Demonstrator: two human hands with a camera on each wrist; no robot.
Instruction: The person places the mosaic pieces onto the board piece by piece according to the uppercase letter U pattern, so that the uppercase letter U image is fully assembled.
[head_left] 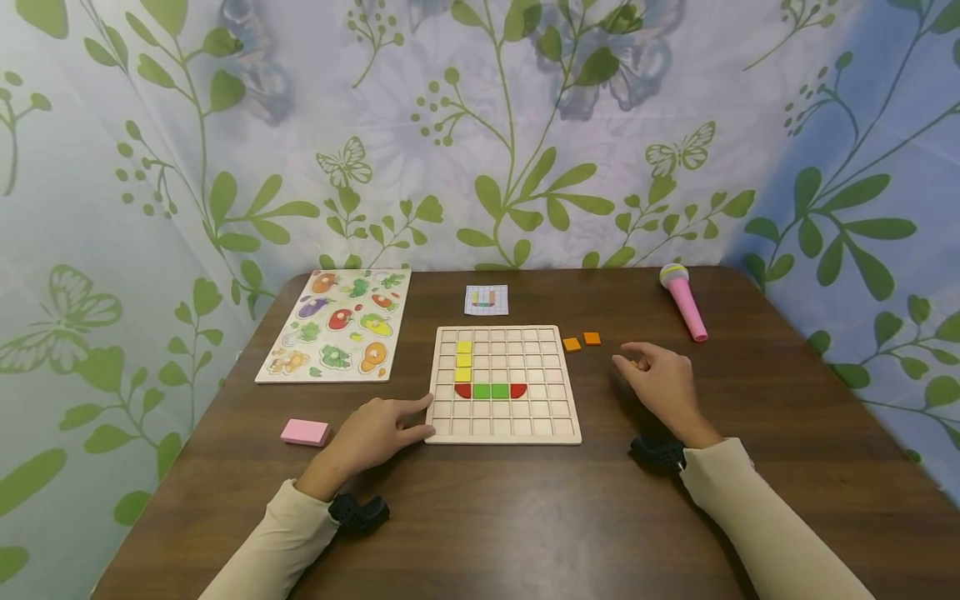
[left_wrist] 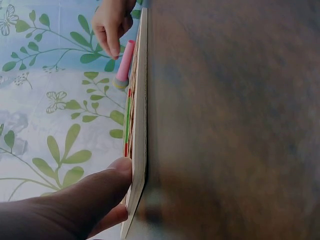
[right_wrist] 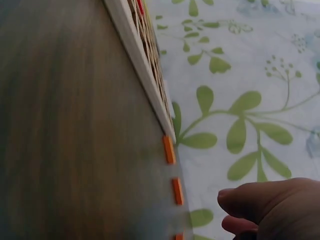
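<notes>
A wooden grid board (head_left: 545, 408) lies in the middle of the table. On it stand a column of yellow square tiles (head_left: 463, 361), two green tiles (head_left: 491, 391) in a row, and a red rounded tile (head_left: 518, 390) at each end of that row. My left hand (head_left: 371, 433) touches the board's left edge with thumb and fingertips. To the board's right, my right hand (head_left: 663, 385) hovers over a mostly hidden orange tile (head_left: 637, 364), thumb and fingers apart. Two more orange tiles (right_wrist: 169, 150) lie between that hand and the board.
Behind the board lies a small pattern card (head_left: 486, 300). A vegetable puzzle board (head_left: 348, 337) is at the back left, with a pink block (head_left: 305, 432) in front of it. At the back right lies a pink toy microphone (head_left: 686, 304). Patterned cloth (head_left: 480, 167) hangs behind the table.
</notes>
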